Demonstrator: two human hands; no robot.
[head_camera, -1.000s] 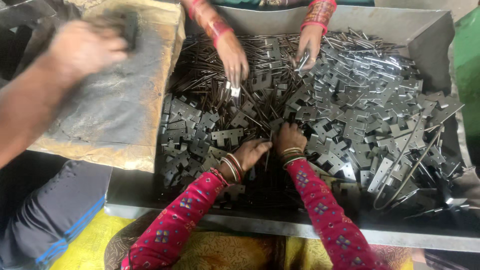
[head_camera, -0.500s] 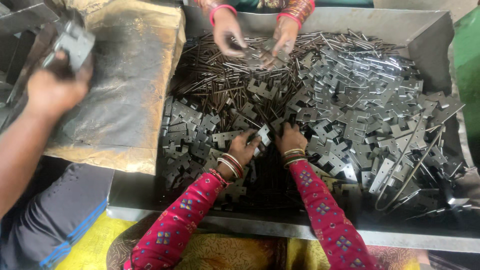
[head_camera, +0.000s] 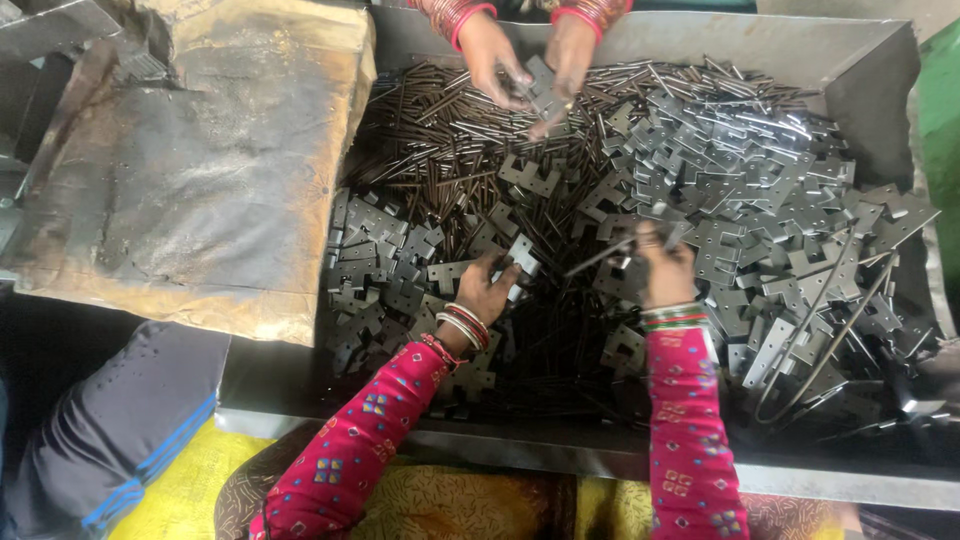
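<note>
The left hand (head_camera: 488, 288) pinches a grey notched plate (head_camera: 521, 254) low in the tray (head_camera: 860, 70). The right hand (head_camera: 665, 270) grips a thin dark pin (head_camera: 600, 256), level beside it. Plates and pins crowd the tray wall to wall. A co-worker's hands (head_camera: 530, 55) work the far edge; a worn board (head_camera: 200, 170) lies left.

Seen from above, the left hand (head_camera: 487, 288) grips a notched metal plate (head_camera: 520, 255) and the right hand (head_camera: 664, 268) pinches a thin rod (head_camera: 600, 256) over a metal tray (head_camera: 860, 60) of parts.
</note>
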